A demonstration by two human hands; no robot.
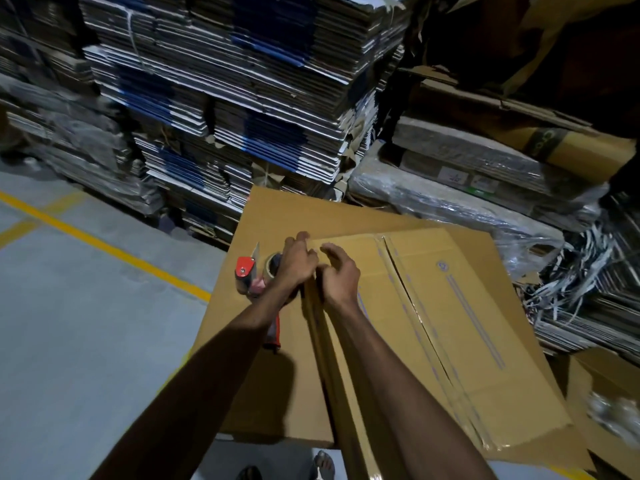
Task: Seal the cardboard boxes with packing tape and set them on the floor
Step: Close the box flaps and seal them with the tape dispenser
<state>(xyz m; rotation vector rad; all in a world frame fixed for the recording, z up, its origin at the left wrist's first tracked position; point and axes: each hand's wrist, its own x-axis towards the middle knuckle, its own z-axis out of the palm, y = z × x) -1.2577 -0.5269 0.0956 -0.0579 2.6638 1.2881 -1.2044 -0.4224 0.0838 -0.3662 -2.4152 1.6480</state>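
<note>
Where hands (323,268) meet, box (450,323), lettering unreadable

- 2 hands: the left hand (297,261) and the right hand (338,275), side by side on the left edge of the cardboard box (446,327).
- 1 cardboard box, its top flaps closed.
- 1 flat cardboard sheet (277,375) under the box.
- 1 red tape dispenser (250,271), just left of the box.
- 2 yellow floor lines (104,245), well left of the box.

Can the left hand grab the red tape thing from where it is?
Probably yes. The left hand grips the box edge right beside the tape dispenser, and nothing lies between them.
</note>
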